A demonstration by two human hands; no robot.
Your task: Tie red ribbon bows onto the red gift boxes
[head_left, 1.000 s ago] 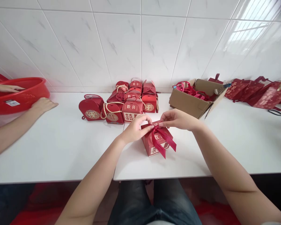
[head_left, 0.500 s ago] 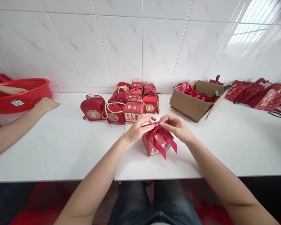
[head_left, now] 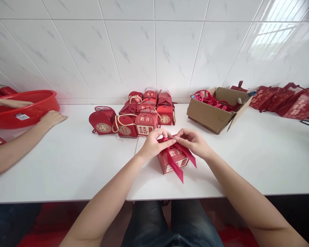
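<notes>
A red gift box (head_left: 173, 161) with gold-white characters stands on the white table in front of me. Across its top runs a crimson ribbon (head_left: 175, 168), whose two pointed tails hang down the near face. My left hand (head_left: 156, 142) pinches the ribbon between thumb and fingers at the top of the box. From the other side, my right hand (head_left: 192, 142) pinches the ribbon too, its fingertips touching or nearly touching those of the left. The middle of the ribbon, where it may be knotted, is hidden behind my fingers.
Several finished-looking red boxes (head_left: 145, 125) cluster near the tiled wall. A cardboard box (head_left: 208, 115) holds red ribbons, with red paper bags (head_left: 285, 101) to its right. At left, another person's hand (head_left: 53, 118) rests beside a red basin (head_left: 38, 106); their other hand reaches inside.
My fingertips have come closer together over the box top, and the ribbon tails have shifted slightly lower. The view has tilted a little.
</notes>
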